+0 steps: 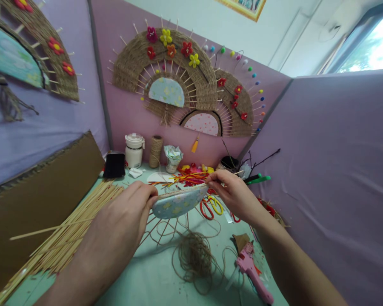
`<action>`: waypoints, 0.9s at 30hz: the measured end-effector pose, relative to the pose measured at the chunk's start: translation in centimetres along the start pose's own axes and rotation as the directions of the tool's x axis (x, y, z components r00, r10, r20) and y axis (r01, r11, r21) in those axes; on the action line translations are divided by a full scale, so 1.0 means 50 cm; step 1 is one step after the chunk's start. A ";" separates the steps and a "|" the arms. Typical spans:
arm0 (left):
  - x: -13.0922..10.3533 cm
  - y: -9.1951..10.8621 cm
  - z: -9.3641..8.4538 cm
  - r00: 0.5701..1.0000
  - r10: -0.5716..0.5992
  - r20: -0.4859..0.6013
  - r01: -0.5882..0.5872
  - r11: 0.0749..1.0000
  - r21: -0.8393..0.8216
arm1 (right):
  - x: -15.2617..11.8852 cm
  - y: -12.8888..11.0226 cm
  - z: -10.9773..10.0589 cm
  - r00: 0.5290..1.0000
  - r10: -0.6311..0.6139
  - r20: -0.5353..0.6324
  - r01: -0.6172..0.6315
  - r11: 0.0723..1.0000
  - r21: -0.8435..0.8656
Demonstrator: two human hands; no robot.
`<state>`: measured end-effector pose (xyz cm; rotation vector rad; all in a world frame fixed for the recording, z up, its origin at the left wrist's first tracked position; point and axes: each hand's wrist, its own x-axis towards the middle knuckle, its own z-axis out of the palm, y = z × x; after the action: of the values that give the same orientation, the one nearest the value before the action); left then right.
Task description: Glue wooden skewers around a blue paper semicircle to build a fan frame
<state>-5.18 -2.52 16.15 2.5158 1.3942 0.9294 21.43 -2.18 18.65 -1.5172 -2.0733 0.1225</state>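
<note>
Between my two hands a half-round piece covered in light blue flowered fabric is held up above the table, its straight edge on top. Thin sticks fan out beneath its curved side. My left hand pinches the left end of the straight edge, where twine runs along it. At the right end, the fingers of my right hand are closed on the same edge. Below the piece lies a loose heap of jute twine. Red- and yellow-handled scissors lie just behind it.
Many bamboo sticks lie at left beside a cardboard sheet. A pink glue gun rests front right. At the back stand a white jar, a twine spool and colourful craft pieces. Woven fans hang on the partition.
</note>
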 end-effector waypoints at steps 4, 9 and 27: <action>0.002 -0.001 0.000 1.000 0.005 -0.007 -0.005 1.000 -0.008 | 0.002 0.000 -0.002 1.000 -0.003 0.003 0.003 1.000 -0.001; 0.003 -0.003 0.003 1.000 0.027 -0.017 -0.027 1.000 -0.007 | 0.008 0.000 -0.006 1.000 0.006 0.025 -0.006 1.000 -0.013; 0.000 -0.008 0.007 0.999 0.037 -0.023 -0.037 0.999 0.008 | 0.010 0.009 -0.017 0.992 0.061 0.114 -0.070 0.995 0.073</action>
<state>-5.25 -2.23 15.71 2.5533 1.3645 0.9644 22.12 -1.78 19.36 -1.5644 -2.0803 0.3155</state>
